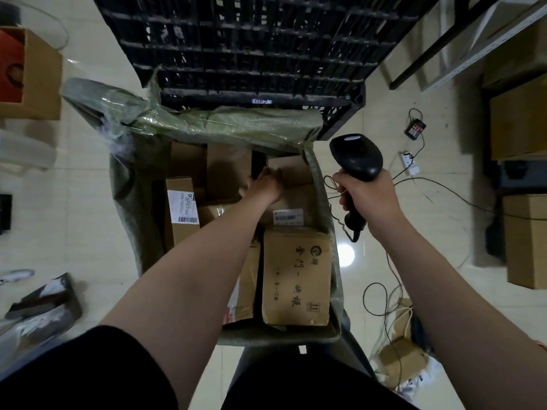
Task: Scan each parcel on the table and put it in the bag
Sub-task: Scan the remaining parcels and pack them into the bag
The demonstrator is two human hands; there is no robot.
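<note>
In the head view, the placing step looked to be in hand. The left hand (264, 184) lay on a parcel (297, 177) at one o'clock inside the bag (133, 208), its grip too blurred to tell holding from touching. The right hand (368, 199) clasped the scanner (356, 156) at three o'clock. Next would likely be fetching another parcel from the worktop, unseen here. A box (296, 276) at five o'clock read 金门; the barcode label (288, 217) was illegible.

Dim, wide-angle warp, floor glare
</note>
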